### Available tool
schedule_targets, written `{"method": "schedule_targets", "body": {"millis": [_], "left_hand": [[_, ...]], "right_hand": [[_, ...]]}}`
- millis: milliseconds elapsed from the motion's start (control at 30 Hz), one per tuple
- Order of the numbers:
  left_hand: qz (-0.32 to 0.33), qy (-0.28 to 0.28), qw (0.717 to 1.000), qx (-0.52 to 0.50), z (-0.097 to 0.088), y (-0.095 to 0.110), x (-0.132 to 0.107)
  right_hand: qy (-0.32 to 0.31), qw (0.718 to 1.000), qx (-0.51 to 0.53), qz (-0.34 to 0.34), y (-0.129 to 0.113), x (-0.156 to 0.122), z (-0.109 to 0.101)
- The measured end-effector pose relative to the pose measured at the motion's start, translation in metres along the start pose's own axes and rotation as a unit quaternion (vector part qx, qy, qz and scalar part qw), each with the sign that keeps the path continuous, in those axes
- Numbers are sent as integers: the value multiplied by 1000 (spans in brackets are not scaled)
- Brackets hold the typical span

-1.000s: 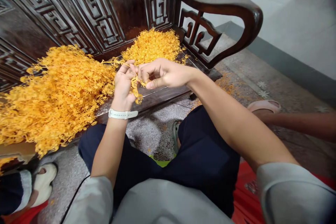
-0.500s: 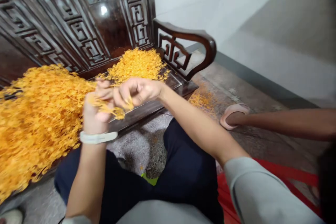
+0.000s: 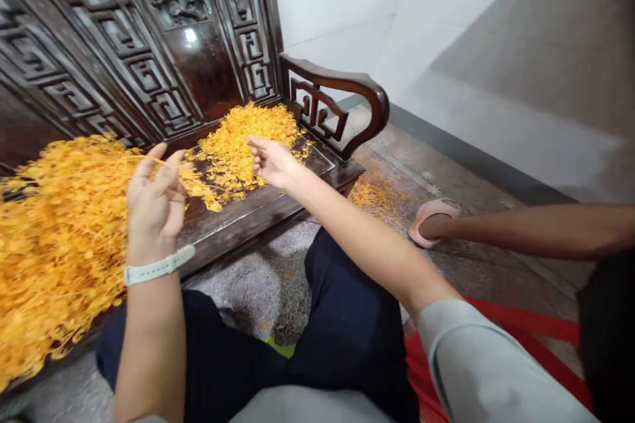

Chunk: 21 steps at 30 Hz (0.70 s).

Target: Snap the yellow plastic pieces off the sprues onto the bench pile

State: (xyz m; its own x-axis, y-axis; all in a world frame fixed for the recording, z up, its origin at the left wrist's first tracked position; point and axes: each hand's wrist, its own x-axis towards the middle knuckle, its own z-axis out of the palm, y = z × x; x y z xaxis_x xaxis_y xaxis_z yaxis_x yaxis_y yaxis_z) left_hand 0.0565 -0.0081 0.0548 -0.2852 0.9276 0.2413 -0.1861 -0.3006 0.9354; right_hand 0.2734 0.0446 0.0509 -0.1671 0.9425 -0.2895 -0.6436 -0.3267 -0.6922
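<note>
My left hand [image 3: 156,201], with a pale band on its wrist, has thumb and fingers closed around a thin orange-yellow sprig [image 3: 201,192] with small clustered heads. Its stem runs back over the fingers toward the large heap of orange sprigs [image 3: 64,231] on the left. My right hand [image 3: 272,162] hovers in front of the smaller pile of orange-yellow pieces [image 3: 235,139], apart from the left. Its fingers are curled in, and whether a small piece is between them is hidden.
Both heaps lie on a dark carved wooden bench [image 3: 238,225] with a curved armrest [image 3: 370,96]. Orange bits [image 3: 374,195] litter the floor past it. Another person's leg and pink shoe [image 3: 432,219] are at right. Something red [image 3: 526,324] stands beside my right thigh.
My hands were together at the sprig and have parted. The right has moved right toward the smaller pile; the left has shifted left, still with a sprig. The view has turned slightly.
</note>
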Motion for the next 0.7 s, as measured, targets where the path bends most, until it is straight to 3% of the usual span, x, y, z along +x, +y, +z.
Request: {"method": "schedule_targets", "body": {"millis": [67,200,367,467,600,700], "left_hand": [[-21,-9,1000,-11,5,0,-5],[23,1,1000,13,13,-4,-13],[89,-7,995,47,24,-4,-22],[104,-7,993,45,28,-5,-25],[107,38,993,23,19,-17,-14],[74,106,992,-3,-3,-30,9]], "right_hand": [[-7,1000,-17,-2,4,-3,-2],[-97,985,-109,-95,10,-18,1],[-229,917,-270,-184,20,-34,10],[-255,886,-313,-228,26,-31,10],[-243,871,-306,-299,29,-32,11],[-331,846,-277,-311,28,-54,15]]}}
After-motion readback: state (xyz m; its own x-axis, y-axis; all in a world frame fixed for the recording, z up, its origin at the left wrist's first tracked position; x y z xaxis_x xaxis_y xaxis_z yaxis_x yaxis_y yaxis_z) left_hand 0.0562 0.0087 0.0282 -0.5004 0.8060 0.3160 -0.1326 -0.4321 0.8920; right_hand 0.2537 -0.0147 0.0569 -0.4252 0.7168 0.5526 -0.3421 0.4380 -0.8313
